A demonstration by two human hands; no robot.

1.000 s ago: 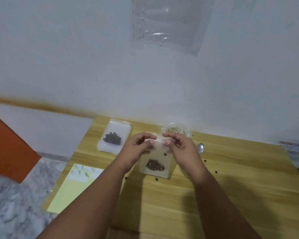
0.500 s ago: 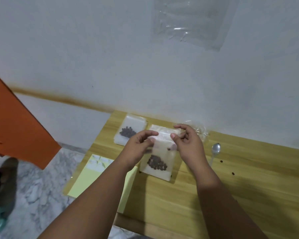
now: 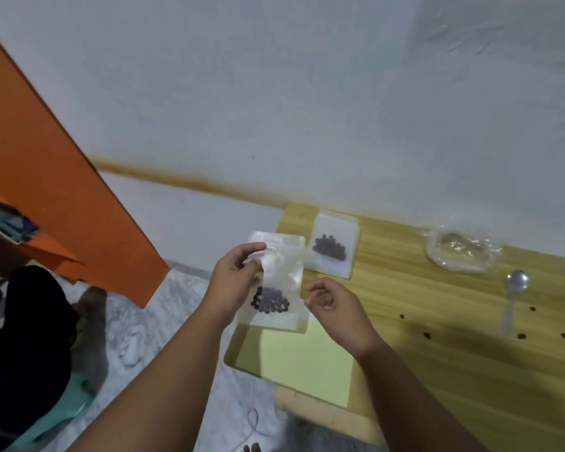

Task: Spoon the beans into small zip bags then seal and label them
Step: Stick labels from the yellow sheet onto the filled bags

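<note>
Head view: left hand (image 3: pixel 232 282) pinches zip bag (image 3: pixel 281 272); right hand (image 3: pixel 333 305) beside it, curled, empty.

A plain home room: wooden table (image 3: pixel 470 370) against painted wall (image 3: pixel 274 93), marble floor (image 3: pixel 163 321).

left hand (image 3: pixel 232 282) bare | right hand (image 3: pixel 336 308) bare | forearms sleeveless

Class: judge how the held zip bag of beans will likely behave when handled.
The zip bag, pinched at its top by the left hand, looks thin and floppy. Beans pooled at the bottom probably make it bottom-heavy, so it hangs and swings. Its glossy film may be slippery.
</note>
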